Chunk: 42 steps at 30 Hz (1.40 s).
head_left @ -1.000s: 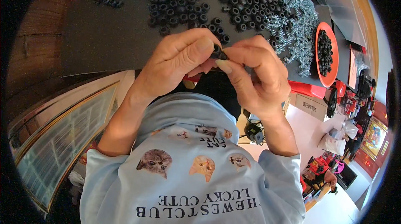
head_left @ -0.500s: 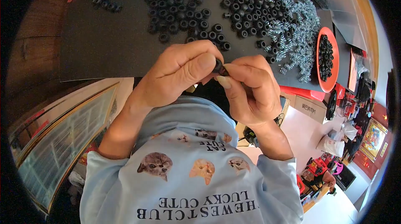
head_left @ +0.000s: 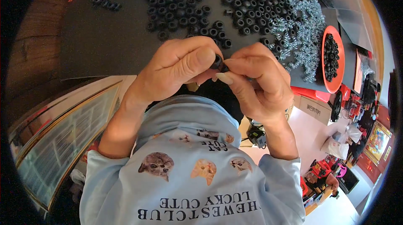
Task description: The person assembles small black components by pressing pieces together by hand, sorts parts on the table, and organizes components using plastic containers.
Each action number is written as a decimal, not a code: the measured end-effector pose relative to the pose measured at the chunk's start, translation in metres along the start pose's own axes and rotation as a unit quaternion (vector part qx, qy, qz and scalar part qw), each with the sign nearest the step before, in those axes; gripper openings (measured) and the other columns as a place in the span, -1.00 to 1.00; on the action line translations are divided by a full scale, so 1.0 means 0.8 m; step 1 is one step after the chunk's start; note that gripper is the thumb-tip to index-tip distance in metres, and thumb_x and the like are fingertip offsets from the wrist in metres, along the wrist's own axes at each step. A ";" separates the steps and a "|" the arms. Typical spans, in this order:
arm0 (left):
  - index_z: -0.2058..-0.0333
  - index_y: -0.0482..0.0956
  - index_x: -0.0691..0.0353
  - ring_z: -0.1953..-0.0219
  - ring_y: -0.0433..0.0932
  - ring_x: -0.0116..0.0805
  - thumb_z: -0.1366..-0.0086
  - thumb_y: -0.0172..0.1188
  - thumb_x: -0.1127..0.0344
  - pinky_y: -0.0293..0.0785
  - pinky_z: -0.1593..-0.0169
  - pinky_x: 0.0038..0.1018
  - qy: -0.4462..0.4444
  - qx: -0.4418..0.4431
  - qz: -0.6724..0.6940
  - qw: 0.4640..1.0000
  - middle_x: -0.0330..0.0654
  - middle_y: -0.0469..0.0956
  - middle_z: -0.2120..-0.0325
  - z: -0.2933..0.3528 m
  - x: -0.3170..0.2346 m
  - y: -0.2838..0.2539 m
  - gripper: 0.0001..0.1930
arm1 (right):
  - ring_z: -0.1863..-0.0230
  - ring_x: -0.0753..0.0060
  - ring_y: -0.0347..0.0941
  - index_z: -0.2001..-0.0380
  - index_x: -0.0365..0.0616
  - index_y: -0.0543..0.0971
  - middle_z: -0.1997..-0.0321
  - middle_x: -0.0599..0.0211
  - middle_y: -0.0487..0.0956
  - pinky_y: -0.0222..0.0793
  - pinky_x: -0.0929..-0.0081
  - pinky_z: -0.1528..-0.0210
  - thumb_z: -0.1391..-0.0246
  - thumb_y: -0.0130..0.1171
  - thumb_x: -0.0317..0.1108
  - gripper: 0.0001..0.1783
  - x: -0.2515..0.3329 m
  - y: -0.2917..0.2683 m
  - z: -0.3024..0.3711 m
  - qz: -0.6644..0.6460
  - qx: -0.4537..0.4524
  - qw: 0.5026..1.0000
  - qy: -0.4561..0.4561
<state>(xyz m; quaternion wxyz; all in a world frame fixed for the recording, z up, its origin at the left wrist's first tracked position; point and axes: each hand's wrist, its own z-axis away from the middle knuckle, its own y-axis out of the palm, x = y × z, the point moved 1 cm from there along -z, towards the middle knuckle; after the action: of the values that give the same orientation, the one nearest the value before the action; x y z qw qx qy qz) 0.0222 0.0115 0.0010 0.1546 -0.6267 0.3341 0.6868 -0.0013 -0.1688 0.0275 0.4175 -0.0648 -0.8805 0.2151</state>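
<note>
Between the thumb and fingers of my left hand point(head_left: 174, 71) is a small black hollow round piece point(head_left: 216, 63), its opening facing up. My right hand point(head_left: 262, 84) meets it from the right, thumb and forefinger pinched on a small dark part point(head_left: 225, 68) against the piece's side. The fingers hide most of that part, so its kind is unclear. Beyond my hands, many similar black round pieces point(head_left: 170, 9) lie loose on the dark table. Silvery coil springs point(head_left: 304, 53) are heaped to their right, some mixed in among the black pieces.
At the table's right edge, a red oval dish point(head_left: 339, 74) holds more black pieces. A cardboard box point(head_left: 312, 109) stands below it on the right. A framed glass panel point(head_left: 69, 137) leans at the left. Another person point(head_left: 331, 181) is far off at lower right.
My right hand has shifted slightly right and opened out a little behind its pinch. The black piece stays in my left fingers and has tilted slightly, showing more of its opening.
</note>
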 end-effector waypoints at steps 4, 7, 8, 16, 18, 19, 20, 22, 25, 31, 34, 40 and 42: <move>0.34 0.49 0.28 0.62 0.23 -0.66 -0.41 -0.08 0.04 0.14 0.58 -0.65 0.032 -0.010 -0.009 0.999 -0.37 0.36 0.65 0.001 0.002 0.002 -0.62 | 0.49 0.37 0.43 0.25 -0.39 0.54 0.48 0.15 0.52 0.31 0.57 0.50 0.22 0.34 -0.59 -0.65 0.008 0.000 -0.012 -0.083 0.020 0.990 0.108; 0.37 0.48 0.26 0.63 0.22 -0.68 -0.40 -0.07 0.05 0.12 0.59 -0.66 0.014 -0.023 0.021 0.999 -0.38 0.36 0.66 0.001 -0.001 0.003 -0.62 | 0.50 0.36 0.44 0.19 -0.42 0.53 0.48 0.14 0.52 0.34 0.55 0.50 0.21 0.35 -0.56 -0.58 -0.002 -0.004 -0.017 -0.010 0.066 0.998 -0.023; 0.37 0.48 0.26 0.63 0.22 -0.68 -0.40 -0.07 0.05 0.12 0.59 -0.66 0.014 -0.024 0.020 0.999 -0.38 0.36 0.66 0.002 0.000 0.001 -0.62 | 0.50 0.36 0.44 0.19 -0.42 0.53 0.48 0.14 0.52 0.34 0.55 0.50 0.21 0.35 -0.56 -0.58 -0.002 -0.002 -0.016 -0.012 0.066 0.997 -0.024; 0.48 0.42 0.24 0.62 0.18 -0.68 -0.42 -0.09 0.08 0.08 0.60 -0.64 -0.010 0.004 0.019 1.000 -0.39 0.33 0.68 0.003 0.000 0.000 -0.62 | 0.55 0.28 0.41 0.26 -0.34 0.55 0.52 0.17 0.44 0.34 0.44 0.54 0.31 0.39 -0.54 -0.58 0.000 0.002 -0.009 -0.018 0.034 0.999 -0.005; 0.49 0.41 0.25 0.63 0.18 -0.67 -0.42 -0.10 0.08 0.09 0.60 -0.63 0.002 -0.011 0.000 1.000 -0.39 0.33 0.68 0.003 0.000 0.005 -0.61 | 0.55 0.28 0.41 0.26 -0.34 0.55 0.52 0.17 0.45 0.34 0.44 0.54 0.31 0.39 -0.53 -0.58 0.004 -0.001 -0.010 -0.014 0.039 0.999 0.021; 0.49 0.40 0.25 0.63 0.18 -0.65 -0.42 -0.10 0.07 0.10 0.59 -0.61 0.013 -0.026 -0.019 0.999 -0.39 0.32 0.69 0.002 0.000 0.006 -0.60 | 0.54 0.27 0.42 0.27 -0.33 0.55 0.51 0.17 0.46 0.34 0.44 0.54 0.31 0.40 -0.53 -0.59 0.005 -0.002 -0.010 -0.010 0.043 0.998 0.048; 0.49 0.40 0.25 0.63 0.18 -0.65 -0.42 -0.10 0.07 0.10 0.59 -0.61 0.014 -0.026 -0.019 0.999 -0.39 0.32 0.69 0.002 0.000 0.006 -0.60 | 0.54 0.27 0.42 0.27 -0.33 0.55 0.51 0.17 0.46 0.34 0.44 0.54 0.31 0.40 -0.53 -0.59 0.004 -0.003 -0.009 -0.009 0.044 0.998 0.047; 0.51 0.39 0.27 0.64 0.20 -0.62 -0.42 -0.10 0.06 0.13 0.58 -0.58 0.021 -0.036 -0.051 0.998 -0.36 0.32 0.70 0.001 0.000 0.008 -0.58 | 0.55 0.42 0.40 0.28 -0.38 0.54 0.49 0.18 0.52 0.30 0.58 0.53 0.23 0.39 -0.53 -0.64 0.003 -0.004 -0.005 0.007 0.048 0.998 0.032; 0.54 0.38 0.26 0.64 0.21 -0.59 -0.41 -0.10 0.05 0.13 0.58 -0.57 0.052 -0.042 -0.104 0.992 -0.34 0.31 0.71 -0.002 -0.002 0.007 -0.56 | 0.55 0.41 0.40 0.29 -0.38 0.53 0.51 0.18 0.51 0.29 0.57 0.54 0.24 0.40 -0.53 -0.64 -0.002 0.001 -0.006 0.004 0.021 1.000 -0.013; 0.59 0.36 0.26 0.64 0.22 -0.57 -0.41 -0.11 0.05 0.13 0.58 -0.55 0.069 -0.039 -0.094 0.992 -0.33 0.30 0.72 -0.001 0.002 0.008 -0.54 | 0.57 0.25 0.40 0.37 -0.31 0.54 0.54 0.19 0.44 0.32 0.43 0.57 0.35 0.40 -0.51 -0.64 -0.003 0.003 -0.004 -0.023 0.022 0.999 -0.002; 0.60 0.35 0.27 0.65 0.22 -0.56 -0.41 -0.11 0.05 0.13 0.57 -0.54 0.055 -0.029 -0.078 0.995 -0.32 0.29 0.72 0.000 0.001 0.008 -0.53 | 0.59 0.25 0.39 0.40 -0.29 0.54 0.56 0.19 0.43 0.30 0.42 0.59 0.37 0.40 -0.52 -0.66 -0.004 0.009 0.001 -0.030 -0.003 1.000 0.005; 0.34 0.56 0.39 0.66 0.46 -0.52 -0.33 -0.05 -0.06 0.35 0.60 -0.61 0.031 -0.033 -0.112 0.993 -0.22 0.51 0.66 0.002 0.004 -0.001 -0.48 | 0.63 0.26 0.34 0.42 -0.29 0.54 0.59 0.20 0.40 0.24 0.43 0.65 0.35 0.39 -0.53 -0.69 -0.008 0.014 -0.002 -0.045 -0.023 0.999 -0.013; 0.47 0.47 0.33 0.66 0.36 -0.54 -0.37 -0.08 0.01 0.25 0.59 -0.59 0.049 -0.033 -0.088 0.994 -0.26 0.41 0.69 0.000 0.002 0.004 -0.54 | 0.64 0.28 0.33 0.43 -0.28 0.53 0.60 0.22 0.39 0.23 0.44 0.65 0.34 0.39 -0.53 -0.70 -0.011 0.014 -0.006 -0.041 -0.022 0.999 -0.025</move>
<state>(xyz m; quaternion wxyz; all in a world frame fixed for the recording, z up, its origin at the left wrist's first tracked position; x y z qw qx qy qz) 0.0200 0.0094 0.0005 0.1775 -0.6910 0.2623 0.6498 0.0073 -0.1598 0.0193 0.4026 -0.0325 -0.8970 0.1797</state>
